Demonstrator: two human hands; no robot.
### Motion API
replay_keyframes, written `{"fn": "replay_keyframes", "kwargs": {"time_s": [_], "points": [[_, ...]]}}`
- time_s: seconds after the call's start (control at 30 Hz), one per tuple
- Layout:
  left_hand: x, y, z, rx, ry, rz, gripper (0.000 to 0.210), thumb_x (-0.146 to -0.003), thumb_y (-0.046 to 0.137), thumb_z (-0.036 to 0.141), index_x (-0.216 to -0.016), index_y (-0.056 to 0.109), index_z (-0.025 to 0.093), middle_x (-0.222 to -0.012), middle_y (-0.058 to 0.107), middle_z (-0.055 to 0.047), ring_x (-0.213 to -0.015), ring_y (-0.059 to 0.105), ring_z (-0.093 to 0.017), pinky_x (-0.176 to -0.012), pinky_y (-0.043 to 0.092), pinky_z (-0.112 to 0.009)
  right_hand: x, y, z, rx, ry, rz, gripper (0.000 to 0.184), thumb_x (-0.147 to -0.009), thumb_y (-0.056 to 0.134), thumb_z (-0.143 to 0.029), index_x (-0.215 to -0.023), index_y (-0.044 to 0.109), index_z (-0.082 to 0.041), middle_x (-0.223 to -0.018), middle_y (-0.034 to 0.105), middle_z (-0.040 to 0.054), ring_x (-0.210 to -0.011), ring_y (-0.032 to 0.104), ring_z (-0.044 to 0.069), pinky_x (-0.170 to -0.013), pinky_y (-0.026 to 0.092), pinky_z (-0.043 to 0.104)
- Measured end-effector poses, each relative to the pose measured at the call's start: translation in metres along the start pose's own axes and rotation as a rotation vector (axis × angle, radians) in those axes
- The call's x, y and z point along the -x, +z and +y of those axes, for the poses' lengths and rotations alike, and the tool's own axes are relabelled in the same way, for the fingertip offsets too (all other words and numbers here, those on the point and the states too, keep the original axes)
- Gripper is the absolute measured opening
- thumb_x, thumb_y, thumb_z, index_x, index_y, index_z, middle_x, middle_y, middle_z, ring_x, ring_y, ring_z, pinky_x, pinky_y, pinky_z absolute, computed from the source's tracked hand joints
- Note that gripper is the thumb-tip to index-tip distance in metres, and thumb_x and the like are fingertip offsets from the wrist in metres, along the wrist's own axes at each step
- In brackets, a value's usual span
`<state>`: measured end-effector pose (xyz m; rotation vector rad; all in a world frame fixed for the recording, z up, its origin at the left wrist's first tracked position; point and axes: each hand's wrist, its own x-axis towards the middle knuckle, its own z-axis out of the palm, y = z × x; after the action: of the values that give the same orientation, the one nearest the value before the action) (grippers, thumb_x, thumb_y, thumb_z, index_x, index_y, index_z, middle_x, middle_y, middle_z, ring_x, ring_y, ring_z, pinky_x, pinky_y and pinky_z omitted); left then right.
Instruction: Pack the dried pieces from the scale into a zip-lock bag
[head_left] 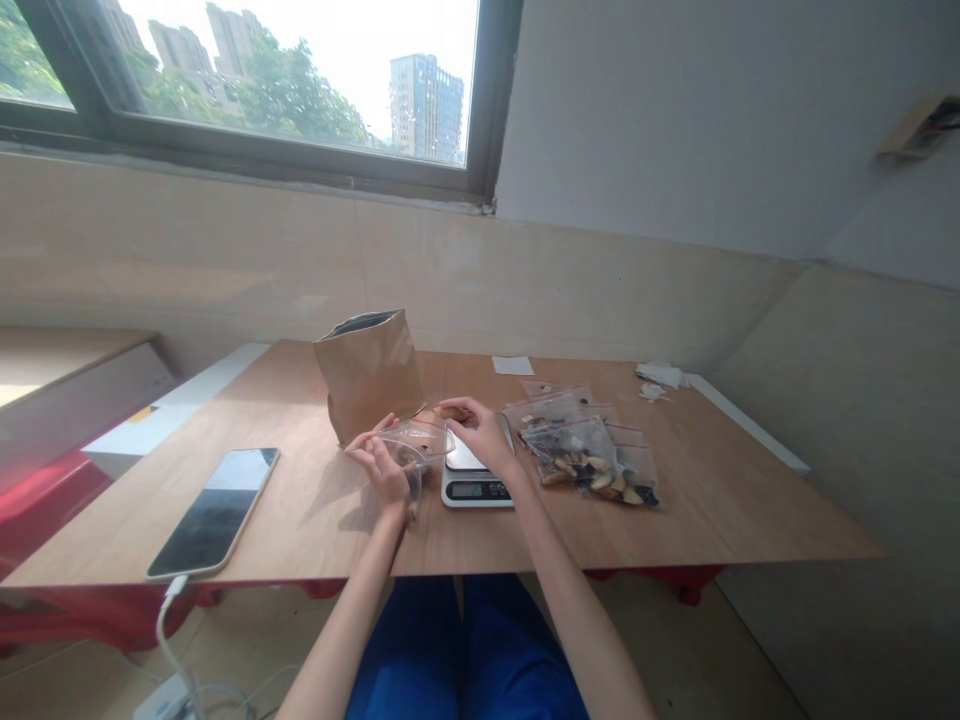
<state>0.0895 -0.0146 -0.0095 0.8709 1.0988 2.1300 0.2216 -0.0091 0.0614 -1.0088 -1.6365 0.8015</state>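
hands work near centre frame: the left hand (385, 474) grips a clear, red-striped plastic zip bag (420, 437), the right hand (484, 435) pinches a brown, dried-looking slice (451, 412) just beside its mouth. if the limp film sags, the slice could drop onto the white digital scale (480, 491) below; a leftward bump could tip the upright brown paper bag (369, 372) left of centre.

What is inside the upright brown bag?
Only the dark inner lining shows at the open top of the brown bag; its front wall hides anything lower down.
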Motion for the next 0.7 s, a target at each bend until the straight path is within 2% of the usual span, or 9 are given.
{"fn": "replay_keyframes", "kwargs": {"time_s": [0.1, 0.17, 0.27, 0.4, 0.5, 0.57, 0.63, 0.7], "points": [[0.0, 0.001, 0.001, 0.034, -0.01, 0.013, 0.02, -0.089, 0.037, 0.041, -0.096, 0.028, 0.025, -0.111, 0.059, -0.011, -0.101, 0.062, -0.018, -0.086, 0.051, -0.038, 0.0, 0.009, -0.019, 0.038, -0.028, -0.114, 0.027, -0.077, 0.055, -0.019, -0.103, 0.063, -0.019, -0.106, 0.064, 0.0051, -0.09, 0.06, 0.013, -0.081, 0.048, 0.026], [-0.001, 0.001, 0.001, 0.041, -0.002, 0.035, 0.02, -0.089, 0.037, 0.04, -0.095, 0.028, 0.024, -0.109, 0.061, -0.011, -0.099, 0.063, -0.018, -0.087, 0.05, -0.039, 0.004, 0.012, -0.023, 0.085, -0.029, -0.108, 0.025, -0.079, 0.054, -0.02, -0.102, 0.063, -0.018, -0.106, 0.064, 0.0058, -0.09, 0.059, 0.014, -0.084, 0.047, 0.028], [-0.001, 0.001, 0.001, 0.063, 0.021, 0.06, 0.02, -0.089, 0.039, 0.039, -0.095, 0.029, 0.023, -0.105, 0.063, -0.012, -0.098, 0.063, -0.019, -0.089, 0.048, -0.041, 0.016, 0.011, -0.017, 0.115, 0.011, -0.006, 0.022, -0.082, 0.049, -0.02, -0.099, 0.063, -0.018, -0.105, 0.062, 0.0073, -0.097, 0.057, 0.016, -0.088, 0.045, 0.031], [-0.001, 0.002, 0.005, 0.057, 0.034, 0.055, 0.018, -0.089, 0.039, 0.037, -0.094, 0.029, 0.024, -0.106, 0.062, -0.011, -0.095, 0.064, -0.018, -0.09, 0.048, -0.041, 0.045, 0.014, 0.0, 0.096, 0.151, 0.197, 0.022, -0.086, 0.046, -0.027, -0.101, 0.059, -0.018, -0.108, 0.058, 0.0098, -0.098, 0.056, 0.019, -0.087, 0.047, 0.034], [0.004, 0.002, 0.012, 0.084, 0.027, 0.082, 0.018, -0.089, 0.039, 0.037, -0.094, 0.029, 0.024, -0.105, 0.063, -0.009, -0.096, 0.063, -0.018, -0.091, 0.047, -0.042, 0.068, 0.023, 0.006, 0.003, 0.243, 0.28, 0.034, -0.086, 0.047, -0.04, -0.112, 0.051, -0.019, -0.12, 0.054, 0.0123, -0.104, 0.055, 0.021, -0.092, 0.046, 0.038], [0.012, 0.001, 0.017, 0.094, 0.01, 0.116, 0.018, -0.09, 0.038, 0.037, -0.097, 0.029, 0.024, -0.106, 0.062, -0.009, -0.099, 0.062, -0.019, -0.092, 0.047, -0.043, 0.081, 0.031, 0.004, -0.076, 0.305, 0.248, 0.047, -0.085, 0.049, -0.047, -0.122, 0.043, -0.018, -0.129, 0.049, 0.0149, -0.111, 0.054, 0.022, -0.096, 0.043, 0.04], [0.025, 0.0, 0.022, 0.062, 0.004, 0.127, 0.019, -0.091, 0.036, 0.038, -0.101, 0.029, 0.023, -0.11, 0.06, -0.01, -0.104, 0.06, -0.019, -0.094, 0.046, -0.043, 0.09, 0.038, -0.003, -0.145, 0.322, 0.152, 0.06, -0.083, 0.053, -0.049, -0.131, 0.035, -0.017, -0.135, 0.045, 0.0163, -0.121, 0.048, 0.023, -0.103, 0.039, 0.042], [0.04, -0.001, 0.025, -0.029, 0.023, 0.069, 0.022, -0.093, 0.03, 0.04, -0.104, 0.033, 0.022, -0.119, 0.054, -0.014, -0.115, 0.054, -0.021, -0.098, 0.043, -0.042, 0.095, 0.041, -0.015, -0.193, 0.279, 0.052, 0.071, -0.081, 0.059, -0.047, -0.137, 0.027, -0.019, -0.141, 0.04, 0.0147, -0.131, 0.039, 0.023, -0.108, 0.033, 0.041]]}}
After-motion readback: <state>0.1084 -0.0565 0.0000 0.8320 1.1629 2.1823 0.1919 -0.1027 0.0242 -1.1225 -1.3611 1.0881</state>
